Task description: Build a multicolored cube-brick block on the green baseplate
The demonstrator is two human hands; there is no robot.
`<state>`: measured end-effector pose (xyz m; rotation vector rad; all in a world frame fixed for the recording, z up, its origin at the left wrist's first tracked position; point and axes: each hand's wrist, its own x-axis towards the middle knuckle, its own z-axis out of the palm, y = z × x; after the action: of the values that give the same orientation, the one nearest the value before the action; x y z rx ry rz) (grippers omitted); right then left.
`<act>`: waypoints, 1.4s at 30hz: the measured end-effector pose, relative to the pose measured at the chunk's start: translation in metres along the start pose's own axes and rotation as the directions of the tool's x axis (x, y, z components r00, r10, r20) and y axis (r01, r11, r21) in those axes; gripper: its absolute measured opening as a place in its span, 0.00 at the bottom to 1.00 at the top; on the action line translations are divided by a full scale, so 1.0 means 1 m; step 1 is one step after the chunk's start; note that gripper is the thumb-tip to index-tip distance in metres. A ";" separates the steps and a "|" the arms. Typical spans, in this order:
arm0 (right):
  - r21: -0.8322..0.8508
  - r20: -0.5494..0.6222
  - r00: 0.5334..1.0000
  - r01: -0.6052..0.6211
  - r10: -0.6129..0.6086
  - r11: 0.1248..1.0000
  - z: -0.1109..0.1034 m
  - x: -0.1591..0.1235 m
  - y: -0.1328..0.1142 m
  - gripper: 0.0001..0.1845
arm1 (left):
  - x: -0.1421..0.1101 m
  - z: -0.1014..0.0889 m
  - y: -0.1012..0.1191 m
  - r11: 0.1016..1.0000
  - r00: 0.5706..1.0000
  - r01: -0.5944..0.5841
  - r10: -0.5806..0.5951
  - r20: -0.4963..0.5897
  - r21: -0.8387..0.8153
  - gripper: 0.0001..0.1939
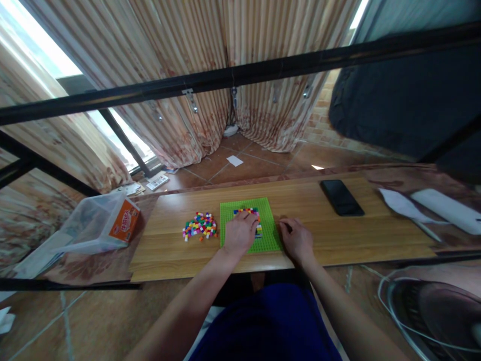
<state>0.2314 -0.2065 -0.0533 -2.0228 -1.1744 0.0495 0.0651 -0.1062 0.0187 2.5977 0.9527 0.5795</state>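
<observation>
Bin (88, 226) with orange label (124, 220) stands beside board (161, 256) bearing loose coloured bricks (201, 225).

Phone (341, 197) on bench (169, 260), near far right corner; clear box (92, 225) with orange label just off left edge; white paper (404, 204) off right edge; white card (235, 161) on floor, curtains (150, 55) beyond far edge

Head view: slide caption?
Left hand over bricks on green baseplate, right hand at its edge.
</observation>
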 end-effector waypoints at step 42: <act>-0.055 -0.005 1.000 0.001 -0.001 0.998 0.000 -0.002 0.000 0.16 | -0.020 0.016 -0.013 0.939 0.968 -0.217 0.242 -0.062 0.266 0.15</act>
<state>0.2300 -0.2084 -0.0537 -2.0693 -1.1853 0.0118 0.0517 -0.1120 -0.0061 2.9653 0.8028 0.6828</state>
